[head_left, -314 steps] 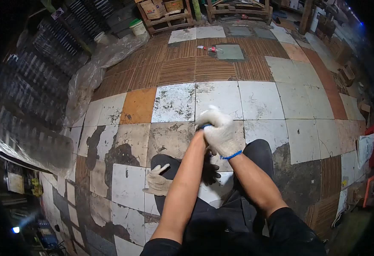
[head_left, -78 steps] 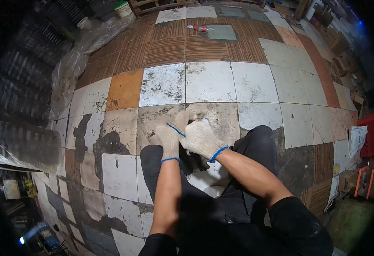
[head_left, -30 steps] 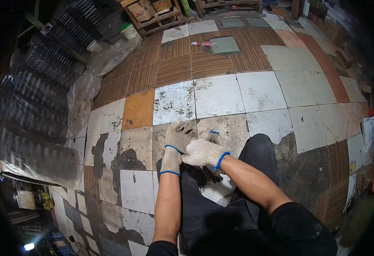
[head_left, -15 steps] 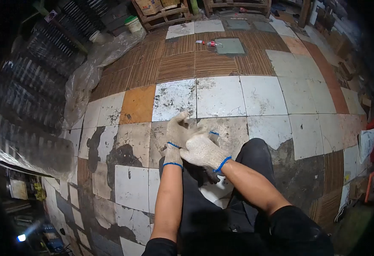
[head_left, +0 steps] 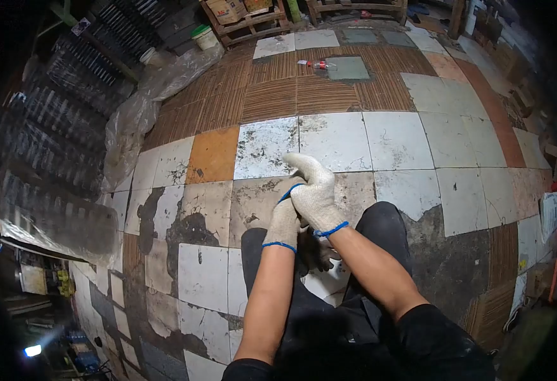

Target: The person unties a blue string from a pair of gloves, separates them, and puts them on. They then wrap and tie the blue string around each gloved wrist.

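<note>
My left hand point(head_left: 285, 221) wears a whitish knit glove with a blue cuff at the wrist. A second blue edge point(head_left: 292, 190) crosses that hand farther up. My right hand point(head_left: 317, 194), gloved the same way, lies against it and grips the knit fabric near this edge. My left fingers are hidden behind the right hand. Below the hands, between my knees, a dark glove-like shape point(head_left: 317, 255) shows only in part.
Mismatched, broken tiles point(head_left: 202, 270) cover the floor. A plastic bottle point(head_left: 323, 65) lies ahead. Clear plastic sheeting point(head_left: 126, 130), dark stacked racks point(head_left: 69, 120) and a green-lidded bucket point(head_left: 204, 37) stand left. Wooden pallets point(head_left: 253, 32) are at the back.
Both hands have moved a little right relative to the view. The right hand has turned more upright and drawn up over the left hand, near the upper blue edge.
</note>
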Motion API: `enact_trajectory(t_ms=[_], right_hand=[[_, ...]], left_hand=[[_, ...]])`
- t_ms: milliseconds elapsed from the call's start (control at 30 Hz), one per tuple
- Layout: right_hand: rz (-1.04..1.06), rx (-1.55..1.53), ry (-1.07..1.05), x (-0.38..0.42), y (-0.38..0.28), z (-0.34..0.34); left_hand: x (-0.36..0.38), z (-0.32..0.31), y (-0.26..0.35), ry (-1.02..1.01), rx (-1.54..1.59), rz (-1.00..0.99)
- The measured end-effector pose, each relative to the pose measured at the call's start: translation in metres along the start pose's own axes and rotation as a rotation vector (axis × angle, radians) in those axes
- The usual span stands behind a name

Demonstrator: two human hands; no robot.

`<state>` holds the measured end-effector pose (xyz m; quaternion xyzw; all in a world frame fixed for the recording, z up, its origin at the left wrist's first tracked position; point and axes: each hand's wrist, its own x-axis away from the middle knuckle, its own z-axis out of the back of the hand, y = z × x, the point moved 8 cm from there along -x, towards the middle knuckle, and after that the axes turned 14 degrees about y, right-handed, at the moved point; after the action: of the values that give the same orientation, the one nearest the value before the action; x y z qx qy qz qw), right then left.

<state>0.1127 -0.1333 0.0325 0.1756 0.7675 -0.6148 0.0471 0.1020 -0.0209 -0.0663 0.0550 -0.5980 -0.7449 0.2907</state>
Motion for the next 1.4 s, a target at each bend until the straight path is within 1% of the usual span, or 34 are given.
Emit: enact_trajectory(t_ms=[100,133,167,233,333,367,400,433,467,500,567,600,700,767,800,833,867,900,933,967,1000,1033,1100,1133,1200,1233,1300,1367,1400], right_hand=[[0.368,0.053,-0.321,0.013,-0.048,0.003],[0.44,0.027,-0.307,0.018,-0.061,0.007],[0.404,0.003,-0.384,0.026,-0.065,0.005],[0.506,-0.093,-0.459,0.04,-0.077,0.002],[0.502,-0.083,-0.571,0.05,-0.078,-0.002],[0.532,-0.081,-0.606,0.053,-0.079,-0.004],[0.566,-0.077,-0.641,0.056,-0.079,-0.006],[0.599,-0.07,-0.676,0.06,-0.078,-0.007],[0.549,-0.089,-0.694,0.064,-0.07,-0.01],[0.57,-0.073,-0.684,0.065,-0.071,-0.011],[0.604,-0.048,-0.662,0.07,-0.072,-0.012],[0.618,-0.037,-0.653,0.073,-0.071,-0.012],[0.621,-0.041,-0.628,0.075,-0.06,-0.015],[0.619,-0.01,-0.698,0.081,-0.047,-0.016],[0.618,0.005,-0.732,0.082,-0.043,-0.017],[0.599,0.04,-0.629,0.073,-0.043,-0.014],[0.578,0.075,-0.528,0.062,-0.047,-0.011],[0.56,0.109,-0.428,0.05,-0.055,-0.007],[0.45,0.186,-0.421,0.034,-0.077,0.0],[0.461,0.283,-0.346,0.029,-0.065,0.004],[0.581,0.366,-0.286,0.028,-0.054,0.01],[0.7,0.449,-0.224,0.029,-0.048,0.015],[0.55,0.359,-0.201,0.015,-0.046,0.012],[0.47,0.311,-0.187,0.012,-0.045,0.01],[-0.193,-0.119,-0.32,0.013,-0.013,-0.001],[-0.527,-0.333,-0.378,0.025,0.001,-0.009],[-0.277,-0.165,-0.442,0.025,-0.012,-0.002],[-0.019,0.006,-0.494,0.021,-0.025,0.009],[0.436,0.22,-0.421,0.01,-0.057,0.014]], left_hand=[[0.005,-0.014,0.007,0.012,0.152,-0.065],[0.008,-0.014,0.009,0.014,0.2,-0.084],[0.013,-0.014,0.011,0.012,0.241,-0.102],[0.027,-0.011,0.014,-0.008,0.348,-0.129],[0.044,-0.014,0.019,-0.057,0.507,-0.131],[0.048,-0.019,0.02,-0.076,0.566,-0.108],[0.053,-0.024,0.023,-0.094,0.631,-0.063],[0.051,-0.028,0.025,-0.157,0.71,0.054],[0.051,-0.033,0.027,-0.21,0.787,0.181],[0.052,-0.037,0.032,-0.251,0.858,0.311],[0.05,-0.046,0.023,-0.428,1.079,0.605],[0.05,-0.05,0.027,-0.382,1.231,0.522],[0.063,-0.045,0.026,-0.421,1.219,0.528],[0.071,-0.04,0.031,-0.45,1.211,0.532],[0.056,-0.033,0.017,-0.367,1.167,0.43],[0.042,-0.026,0.003,-0.279,1.114,0.335],[-0.001,-0.015,-0.047,-0.095,1.011,0.14],[-0.009,-0.004,-0.048,-0.007,1.026,0.113],[-0.017,0.007,-0.049,0.081,1.036,0.085],[0.0,0.017,0.003,0.077,1.174,0.225],[0.018,0.021,0.04,0.07,1.307,0.367],[0.026,0.034,0.066,0.126,1.303,0.157],[0.044,0.055,0.104,0.24,1.27,-0.261],[0.051,0.052,0.121,0.013,1.452,-0.371],[0.069,0.058,0.151,-0.479,1.77,-0.603],[0.071,0.056,0.152,-0.42,1.682,-0.614],[0.076,0.049,0.152,-0.303,1.507,-0.631],[0.084,0.064,0.168,-0.105,1.264,-0.939],[0.091,0.068,0.172,-0.007,1.127,-1.074]])
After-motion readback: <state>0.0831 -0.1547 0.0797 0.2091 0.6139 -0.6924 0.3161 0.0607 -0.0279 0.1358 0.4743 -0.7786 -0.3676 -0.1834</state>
